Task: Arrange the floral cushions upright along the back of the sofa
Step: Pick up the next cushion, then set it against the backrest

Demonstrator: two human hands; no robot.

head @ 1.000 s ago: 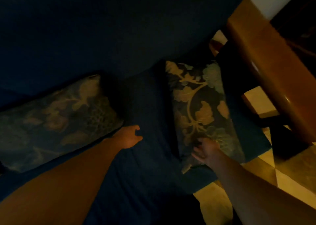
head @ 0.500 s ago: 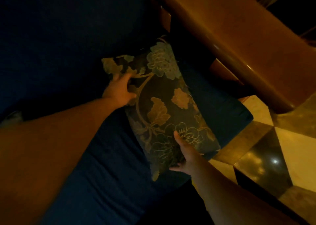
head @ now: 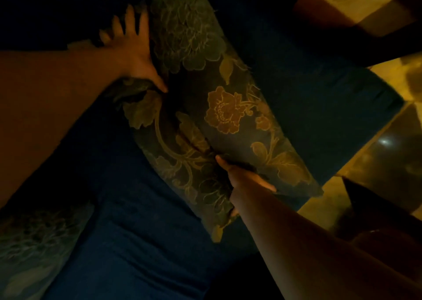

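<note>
A dark floral cushion [head: 219, 108] with gold leaves and an orange flower lies slantwise across the blue sofa seat [head: 137, 242], in dim light. My left hand [head: 134, 48] is at its far left edge, fingers spread, thumb pressed into the fabric. My right hand [head: 242, 176] grips the near edge and bunches the cloth. A second floral cushion [head: 34, 242] lies at the lower left. The sofa back [head: 57, 7] is a dark mass at the top left.
A wooden armrest [head: 338, 7] runs across the upper right. Glossy tiled floor [head: 383, 144] shows to the right of the seat's end, with a dark piece of furniture [head: 376, 206] at the lower right.
Both hands have closed in on the right-hand cushion and turned it; my left hand has slid to its far edge with fingers spread. The view has moved closer.
</note>
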